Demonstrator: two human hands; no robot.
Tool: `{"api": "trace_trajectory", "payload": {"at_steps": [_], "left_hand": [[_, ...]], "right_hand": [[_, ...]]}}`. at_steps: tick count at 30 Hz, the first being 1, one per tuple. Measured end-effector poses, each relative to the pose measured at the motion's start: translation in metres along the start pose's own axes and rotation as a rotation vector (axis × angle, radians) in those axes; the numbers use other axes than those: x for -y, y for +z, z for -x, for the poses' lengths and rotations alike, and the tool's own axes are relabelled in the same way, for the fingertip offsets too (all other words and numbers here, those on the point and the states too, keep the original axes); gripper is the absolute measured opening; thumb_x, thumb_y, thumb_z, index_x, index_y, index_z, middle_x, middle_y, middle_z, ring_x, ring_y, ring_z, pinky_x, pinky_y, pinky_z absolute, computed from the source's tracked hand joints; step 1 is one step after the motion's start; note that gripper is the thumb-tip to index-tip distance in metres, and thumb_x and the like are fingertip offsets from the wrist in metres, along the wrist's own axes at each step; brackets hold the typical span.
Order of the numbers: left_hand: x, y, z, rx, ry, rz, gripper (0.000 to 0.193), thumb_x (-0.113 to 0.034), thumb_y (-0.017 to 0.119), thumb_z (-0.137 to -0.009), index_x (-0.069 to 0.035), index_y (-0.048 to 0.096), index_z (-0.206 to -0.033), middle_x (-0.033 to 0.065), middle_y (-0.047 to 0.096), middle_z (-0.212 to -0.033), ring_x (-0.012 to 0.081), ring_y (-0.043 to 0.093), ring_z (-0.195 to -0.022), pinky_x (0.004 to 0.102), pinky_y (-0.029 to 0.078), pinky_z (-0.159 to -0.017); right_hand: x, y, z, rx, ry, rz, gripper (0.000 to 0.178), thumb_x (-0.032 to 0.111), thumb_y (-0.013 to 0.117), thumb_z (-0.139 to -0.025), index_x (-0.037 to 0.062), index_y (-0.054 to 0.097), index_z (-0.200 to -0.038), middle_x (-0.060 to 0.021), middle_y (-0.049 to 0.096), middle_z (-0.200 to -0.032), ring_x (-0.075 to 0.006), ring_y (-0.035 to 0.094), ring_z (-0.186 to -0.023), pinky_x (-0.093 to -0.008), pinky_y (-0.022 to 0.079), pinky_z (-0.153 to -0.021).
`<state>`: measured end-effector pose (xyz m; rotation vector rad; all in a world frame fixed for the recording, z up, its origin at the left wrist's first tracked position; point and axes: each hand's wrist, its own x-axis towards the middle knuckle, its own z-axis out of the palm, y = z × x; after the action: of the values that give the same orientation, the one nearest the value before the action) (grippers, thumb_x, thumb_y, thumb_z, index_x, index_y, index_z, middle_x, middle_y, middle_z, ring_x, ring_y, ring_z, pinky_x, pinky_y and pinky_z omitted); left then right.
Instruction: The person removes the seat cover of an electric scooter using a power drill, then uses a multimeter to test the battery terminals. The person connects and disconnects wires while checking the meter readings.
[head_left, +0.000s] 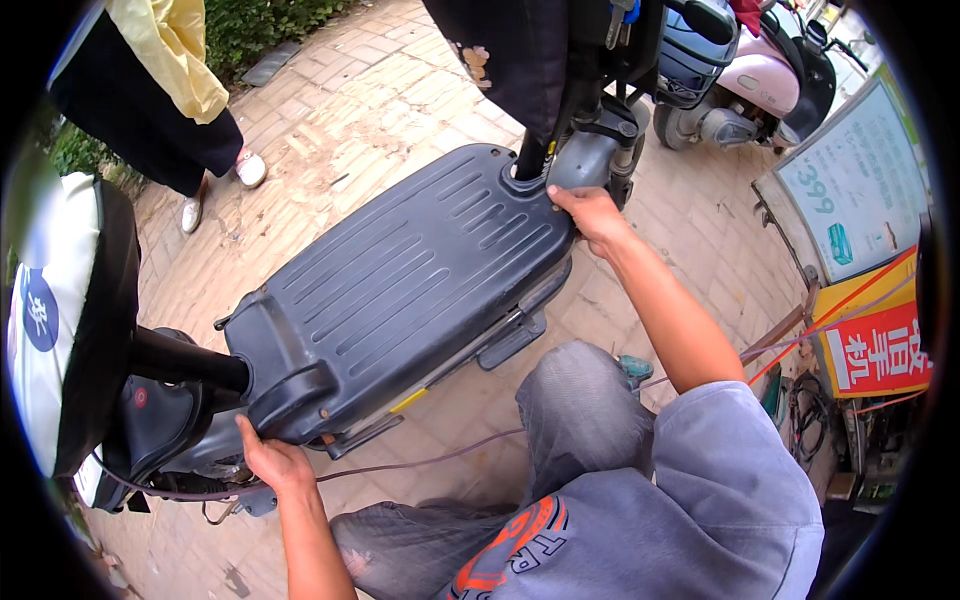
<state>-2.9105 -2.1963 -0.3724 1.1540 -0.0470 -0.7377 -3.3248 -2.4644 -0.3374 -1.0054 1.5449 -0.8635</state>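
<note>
A black ribbed plastic footboard cover [400, 265] lies along the middle of an electric scooter, between its seat post [195, 362] and its front column. At the cover's front near corner, my right hand [590, 215] grips the edge with the thumb on top; its other fingers are mostly hidden. My left hand [275, 462] holds the raised rear end of the cover low on the near side, thumb up, the rest of its fingers out of sight underneath. Below the near edge a folded black footrest [512, 340] and a yellow strip [409, 401] show.
A purple-brown cord [420, 466] runs from the scooter's rear past my knees. The seat [60, 330] wears a white cover. Beyond stands a person in dark trousers [150, 100]. To the right are a pink scooter [760, 80], a signboard [855, 185] and tangled cables [808, 415].
</note>
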Motion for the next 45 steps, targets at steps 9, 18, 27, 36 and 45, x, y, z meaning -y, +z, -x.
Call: {"api": "trace_trajectory", "payload": {"at_steps": [9, 18, 27, 36, 45], "left_hand": [[0.0, 0.01, 0.006, -0.017, -0.052, 0.065, 0.039, -0.034, 0.052, -0.096, 0.0, 0.054, -0.115, 0.0105, 0.056, -0.119, 0.0217, 0.051, -0.111, 0.0374, 0.035, -0.1], [-0.01, 0.022, 0.014, -0.029, -0.168, 0.14, 0.041, -0.033, 0.051, -0.096, 0.001, 0.054, -0.117, 0.0107, 0.057, -0.121, 0.0282, 0.05, -0.113, 0.0434, 0.032, -0.103], [-0.009, 0.015, 0.013, -0.023, -0.065, 0.17, 0.032, -0.027, 0.049, -0.097, 0.0, 0.056, -0.111, 0.01, 0.059, -0.113, 0.0233, 0.054, -0.106, 0.0387, 0.039, -0.096], [-0.005, 0.016, 0.01, -0.07, -0.09, 0.216, 0.03, -0.027, 0.05, -0.096, 0.0, 0.056, -0.11, 0.0092, 0.059, -0.113, 0.0223, 0.053, -0.107, 0.0382, 0.039, -0.096], [-0.017, 0.015, 0.01, -0.08, -0.033, 0.141, 0.025, -0.022, 0.052, -0.095, 0.001, 0.058, -0.102, 0.0087, 0.061, -0.103, 0.0213, 0.057, -0.097, 0.035, 0.041, -0.09]], "right_hand": [[0.042, -0.013, 0.022, -0.082, -0.309, 0.141, 0.037, 0.03, 0.067, -0.086, -0.0069, 0.067, -0.088, -0.0062, 0.064, -0.078, -0.012, 0.055, -0.073, -0.0269, 0.043, -0.068], [0.071, -0.027, 0.044, -0.102, -0.525, 0.302, 0.039, 0.034, 0.066, -0.086, -0.0034, 0.068, -0.097, -0.0032, 0.063, -0.083, -0.0101, 0.055, -0.078, -0.0238, 0.042, -0.069], [0.115, -0.023, 0.043, -0.009, -0.579, 0.287, 0.03, 0.029, 0.064, -0.086, -0.0003, 0.065, -0.089, 0.0013, 0.056, -0.078, -0.0065, 0.048, -0.073, -0.0204, 0.036, -0.067], [0.145, -0.029, 0.078, 0.038, -0.625, 0.294, 0.018, 0.022, 0.059, -0.087, 0.0055, 0.055, -0.082, 0.006, 0.047, -0.072, -0.0028, 0.042, -0.068, -0.0188, 0.032, -0.061], [0.081, -0.064, 0.149, -0.094, -0.529, 0.317, 0.015, 0.019, 0.056, -0.087, 0.0065, 0.051, -0.081, 0.005, 0.044, -0.075, -0.0046, 0.037, -0.072, -0.0193, 0.029, -0.066]]}}
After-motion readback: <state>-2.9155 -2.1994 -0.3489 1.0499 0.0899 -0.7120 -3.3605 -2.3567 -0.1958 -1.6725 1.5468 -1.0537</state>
